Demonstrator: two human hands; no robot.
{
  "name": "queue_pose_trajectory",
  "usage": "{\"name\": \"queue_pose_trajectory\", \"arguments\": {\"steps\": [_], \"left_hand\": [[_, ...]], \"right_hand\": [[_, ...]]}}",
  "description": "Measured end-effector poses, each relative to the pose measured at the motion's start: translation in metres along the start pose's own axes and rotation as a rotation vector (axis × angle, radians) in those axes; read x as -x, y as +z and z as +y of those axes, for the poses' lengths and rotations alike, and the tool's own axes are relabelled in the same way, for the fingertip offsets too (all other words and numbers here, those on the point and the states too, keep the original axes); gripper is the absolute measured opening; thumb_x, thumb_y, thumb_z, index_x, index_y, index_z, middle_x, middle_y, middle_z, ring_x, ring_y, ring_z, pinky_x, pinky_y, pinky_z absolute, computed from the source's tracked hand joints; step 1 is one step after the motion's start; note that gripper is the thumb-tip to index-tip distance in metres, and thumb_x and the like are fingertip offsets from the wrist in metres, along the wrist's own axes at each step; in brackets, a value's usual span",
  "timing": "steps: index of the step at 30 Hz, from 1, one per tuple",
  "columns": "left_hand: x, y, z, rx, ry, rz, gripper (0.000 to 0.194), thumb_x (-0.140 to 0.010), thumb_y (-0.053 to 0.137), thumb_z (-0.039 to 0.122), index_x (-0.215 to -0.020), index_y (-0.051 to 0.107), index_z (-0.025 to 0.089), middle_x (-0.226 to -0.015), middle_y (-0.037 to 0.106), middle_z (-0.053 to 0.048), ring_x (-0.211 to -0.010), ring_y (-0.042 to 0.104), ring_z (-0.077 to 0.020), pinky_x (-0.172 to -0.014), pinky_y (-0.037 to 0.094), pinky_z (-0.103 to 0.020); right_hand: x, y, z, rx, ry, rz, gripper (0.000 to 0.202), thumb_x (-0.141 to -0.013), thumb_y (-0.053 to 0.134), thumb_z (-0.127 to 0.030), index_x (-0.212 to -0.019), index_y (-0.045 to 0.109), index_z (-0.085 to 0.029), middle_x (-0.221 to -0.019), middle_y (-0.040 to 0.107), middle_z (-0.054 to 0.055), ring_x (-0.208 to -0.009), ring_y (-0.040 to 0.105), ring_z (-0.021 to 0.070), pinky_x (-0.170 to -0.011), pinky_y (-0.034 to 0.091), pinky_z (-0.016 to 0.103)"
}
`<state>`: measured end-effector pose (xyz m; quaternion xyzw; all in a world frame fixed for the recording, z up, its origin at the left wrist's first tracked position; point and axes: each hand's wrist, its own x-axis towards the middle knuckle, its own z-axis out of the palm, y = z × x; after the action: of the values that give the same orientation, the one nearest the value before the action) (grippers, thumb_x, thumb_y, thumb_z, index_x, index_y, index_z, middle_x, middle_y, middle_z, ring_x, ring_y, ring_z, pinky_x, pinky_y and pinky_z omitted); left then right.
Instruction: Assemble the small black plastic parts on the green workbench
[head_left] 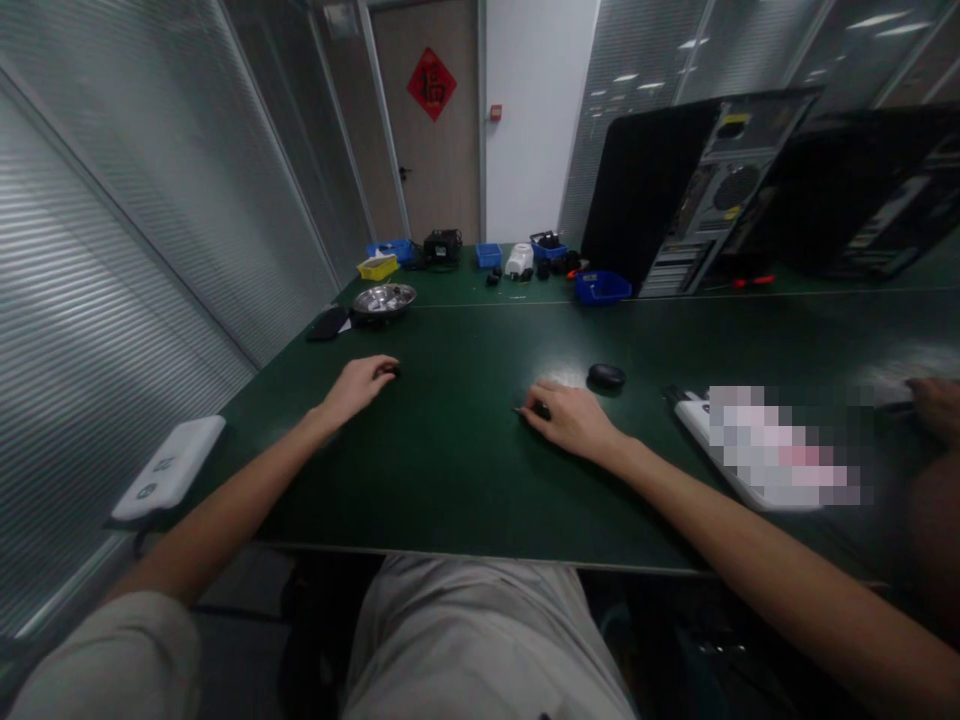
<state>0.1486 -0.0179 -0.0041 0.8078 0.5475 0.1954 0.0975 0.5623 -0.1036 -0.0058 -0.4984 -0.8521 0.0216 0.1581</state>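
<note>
My left hand [358,385] rests low over the green tabletop [450,460], fingers curled round a small dark piece [390,371] too blurred to name. To the right, my right hand [566,415] is closed on a small dark tool [540,410]. A thin, light tip points left from it; its kind is not plain. Just beyond that hand lies a black computer mouse [606,376], not touched. A metal bowl [384,299] with small pieces in it stands past my left hand, beside a flat black item [328,323].
Blue bins [603,288], a yellow tray [377,267] and a black box [442,247] line the far side. Computer towers [697,190] stand at the back right. White devices [174,465] lie left and right, the right one partly pixelated. Another person's hand [937,405] shows far right.
</note>
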Motion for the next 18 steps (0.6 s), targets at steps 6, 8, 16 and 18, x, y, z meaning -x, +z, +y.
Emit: {"name": "queue_pose_trajectory", "arguments": {"steps": [6, 8, 16, 18], "left_hand": [[0.022, -0.061, -0.116, -0.18, -0.549, 0.167, 0.034, -0.09, 0.074, 0.018, -0.123, 0.072, 0.009, -0.095, 0.077, -0.003, -0.089, 0.067, -0.0172, -0.082, 0.048, -0.024], [0.029, -0.07, -0.127, -0.184, -0.592, 0.171, 0.032, -0.089, 0.076, 0.017, -0.12, 0.073, 0.007, -0.08, 0.073, 0.002, -0.076, 0.061, -0.0126, -0.075, 0.043, -0.02], [0.023, -0.074, -0.12, -0.144, -0.623, 0.13, 0.022, -0.086, 0.077, 0.008, -0.108, 0.077, 0.008, -0.06, 0.064, 0.007, -0.063, 0.052, -0.0102, -0.065, 0.034, -0.017], [0.022, -0.075, -0.12, -0.139, -0.621, 0.136, 0.021, -0.086, 0.077, 0.007, -0.107, 0.077, 0.007, -0.061, 0.065, 0.006, -0.065, 0.053, -0.0106, -0.066, 0.035, -0.017]], "right_hand": [[0.0, 0.0, 0.0, -0.013, 0.0, -0.007, 0.016, -0.099, 0.06, -0.037, -0.097, 0.065, -0.022, -0.098, 0.068, 0.005, -0.075, 0.06, 0.0173, -0.062, 0.035, 0.03], [0.001, -0.001, -0.001, -0.014, 0.0, 0.0, 0.017, -0.1, 0.059, -0.037, -0.096, 0.065, -0.022, -0.098, 0.068, 0.005, -0.075, 0.061, 0.0175, -0.062, 0.035, 0.029], [0.0, -0.001, -0.001, -0.013, 0.0, 0.001, 0.016, -0.099, 0.06, -0.037, -0.098, 0.066, -0.022, -0.098, 0.068, 0.005, -0.073, 0.06, 0.017, -0.061, 0.035, 0.03], [0.0, 0.0, -0.001, -0.015, -0.002, 0.003, 0.016, -0.099, 0.06, -0.037, -0.097, 0.066, -0.022, -0.098, 0.068, 0.004, -0.074, 0.06, 0.017, -0.061, 0.035, 0.029]]}}
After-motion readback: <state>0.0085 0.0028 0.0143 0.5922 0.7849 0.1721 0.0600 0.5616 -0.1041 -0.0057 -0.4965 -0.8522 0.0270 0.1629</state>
